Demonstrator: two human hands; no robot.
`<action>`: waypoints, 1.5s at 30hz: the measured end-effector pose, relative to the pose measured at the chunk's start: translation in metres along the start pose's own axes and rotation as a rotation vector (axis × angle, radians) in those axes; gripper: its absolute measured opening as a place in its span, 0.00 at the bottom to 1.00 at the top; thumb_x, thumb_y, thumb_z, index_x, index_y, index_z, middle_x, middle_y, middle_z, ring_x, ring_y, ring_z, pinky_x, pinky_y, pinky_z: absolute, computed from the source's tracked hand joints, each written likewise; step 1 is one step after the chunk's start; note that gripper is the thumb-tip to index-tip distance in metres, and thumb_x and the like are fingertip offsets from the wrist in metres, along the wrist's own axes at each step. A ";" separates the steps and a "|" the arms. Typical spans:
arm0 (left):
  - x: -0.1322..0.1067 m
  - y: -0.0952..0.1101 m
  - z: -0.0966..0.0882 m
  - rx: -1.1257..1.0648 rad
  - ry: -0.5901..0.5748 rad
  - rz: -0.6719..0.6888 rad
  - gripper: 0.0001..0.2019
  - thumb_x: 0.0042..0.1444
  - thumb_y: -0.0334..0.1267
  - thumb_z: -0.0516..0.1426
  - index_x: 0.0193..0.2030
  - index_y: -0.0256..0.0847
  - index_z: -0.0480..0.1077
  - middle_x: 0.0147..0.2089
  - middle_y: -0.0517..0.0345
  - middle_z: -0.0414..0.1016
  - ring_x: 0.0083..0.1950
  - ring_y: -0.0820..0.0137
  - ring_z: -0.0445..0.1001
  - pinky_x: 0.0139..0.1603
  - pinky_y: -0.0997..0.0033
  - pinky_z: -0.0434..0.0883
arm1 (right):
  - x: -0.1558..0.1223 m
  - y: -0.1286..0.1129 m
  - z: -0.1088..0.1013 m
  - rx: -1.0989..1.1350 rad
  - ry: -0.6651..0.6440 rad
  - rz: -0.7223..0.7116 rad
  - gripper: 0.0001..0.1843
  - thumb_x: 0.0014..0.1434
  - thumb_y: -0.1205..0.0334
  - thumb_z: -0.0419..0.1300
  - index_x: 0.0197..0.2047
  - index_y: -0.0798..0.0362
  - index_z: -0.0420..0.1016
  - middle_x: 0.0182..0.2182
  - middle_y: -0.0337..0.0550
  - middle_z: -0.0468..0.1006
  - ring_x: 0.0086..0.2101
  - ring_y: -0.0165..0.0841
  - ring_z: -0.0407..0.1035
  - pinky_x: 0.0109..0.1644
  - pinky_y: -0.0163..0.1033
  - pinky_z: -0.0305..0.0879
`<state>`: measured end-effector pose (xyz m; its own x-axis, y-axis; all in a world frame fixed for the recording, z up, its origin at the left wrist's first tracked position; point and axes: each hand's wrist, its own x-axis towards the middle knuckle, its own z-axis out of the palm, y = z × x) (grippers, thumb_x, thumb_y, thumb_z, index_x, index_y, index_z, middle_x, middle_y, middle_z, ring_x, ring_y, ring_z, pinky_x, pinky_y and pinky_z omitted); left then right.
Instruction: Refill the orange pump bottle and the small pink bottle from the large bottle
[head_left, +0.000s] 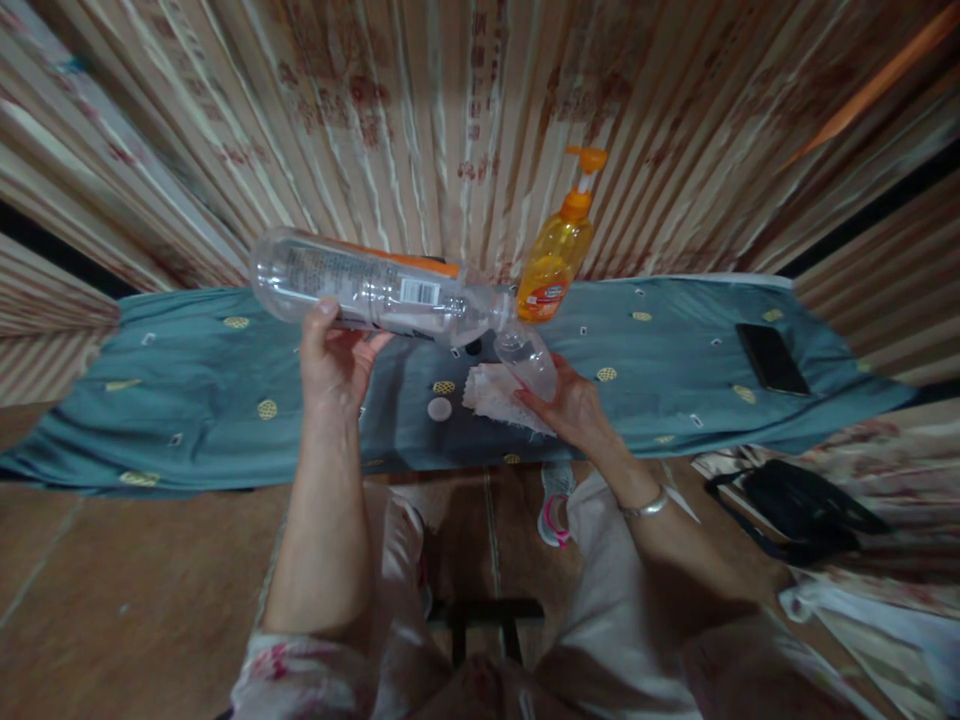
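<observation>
Looks like mid-pour: left hand [334, 360] clasps the tipped large clear bottle [360, 285], mouth meeting the small clear bottle [529, 362] pinched by right hand [574, 405]; next calls for keeping mouths aligned.

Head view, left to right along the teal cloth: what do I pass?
Left hand gripping the large clear bottle, small white disc, right hand holding the small clear bottle, black phone.

Large clear plastic bottle [367, 290], labelled, held horizontal in mid-air; its mouth meets the tilted small clear bottle [529, 362] at lower right
</observation>
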<state>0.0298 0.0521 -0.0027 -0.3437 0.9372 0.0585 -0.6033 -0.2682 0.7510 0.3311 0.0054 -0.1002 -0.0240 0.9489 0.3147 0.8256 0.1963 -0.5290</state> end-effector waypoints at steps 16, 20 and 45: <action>-0.003 0.003 0.004 0.063 0.014 0.014 0.14 0.35 0.46 0.70 0.29 0.48 0.73 0.35 0.61 0.80 0.38 0.65 0.78 0.42 0.64 0.82 | 0.000 -0.003 -0.001 -0.027 -0.012 -0.004 0.42 0.62 0.35 0.66 0.65 0.61 0.71 0.50 0.67 0.86 0.48 0.58 0.83 0.52 0.58 0.81; -0.002 0.002 0.001 0.061 0.008 0.019 0.14 0.37 0.45 0.70 0.32 0.47 0.74 0.35 0.60 0.81 0.40 0.64 0.79 0.48 0.58 0.82 | 0.000 -0.003 -0.002 -0.021 -0.005 -0.006 0.41 0.62 0.36 0.66 0.66 0.61 0.71 0.50 0.67 0.86 0.49 0.58 0.83 0.52 0.59 0.80; -0.002 0.000 0.000 0.002 -0.044 0.040 0.15 0.40 0.42 0.70 0.35 0.46 0.76 0.34 0.62 0.82 0.39 0.66 0.80 0.49 0.58 0.83 | 0.000 -0.001 -0.002 -0.005 -0.004 -0.006 0.45 0.62 0.33 0.64 0.66 0.62 0.71 0.51 0.67 0.86 0.49 0.57 0.83 0.52 0.58 0.80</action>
<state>0.0303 0.0506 -0.0032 -0.3355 0.9347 0.1171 -0.5883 -0.3050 0.7489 0.3311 0.0046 -0.0980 -0.0314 0.9488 0.3144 0.8283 0.2007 -0.5231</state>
